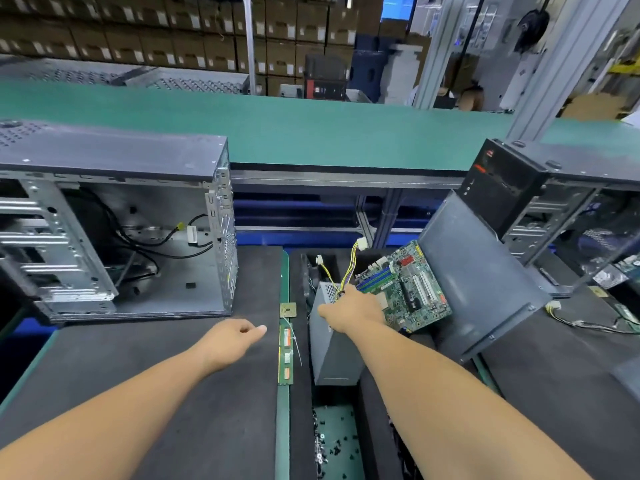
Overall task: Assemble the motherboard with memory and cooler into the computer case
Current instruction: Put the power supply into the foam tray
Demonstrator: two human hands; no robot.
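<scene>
- One green motherboard point(407, 287) lies tilted in a dark tray at right of centre, its far edge leaning against a grey metal panel point(478, 271). It is outside the case.
- The right hand point(353, 308) reaches onto the near left edge of the motherboard, back of the hand up. Its fingers are hidden beneath the hand, so whether they grip the board or the wires cannot be told.
- One bundle of yellow and black wires point(348, 268) rises just beyond that hand, ending in two white plugs.
- One grey power supply box point(332, 348) lies under the right wrist, touching the motherboard's near side.
- One memory stick point(286, 355) lies flat on a green strip between the two black mats, lengthwise away from the viewer. One small square chip point(287, 310) sits just beyond it on the same strip.
- The left hand point(235, 336) hovers over the left black mat point(173, 375), fingers loosely curled, holding nothing, near the memory stick but apart from it.
- One open computer case point(114, 230) stands on the left mat, its open side facing the viewer, with black cables loose inside.
- A second case point(519, 188), black-fronted, stands at the far right.
- Small black screws point(332, 441) are scattered in a green trough near the bottom; too many and too small to count.
- A green conveyor belt point(311, 133) runs across behind everything.
</scene>
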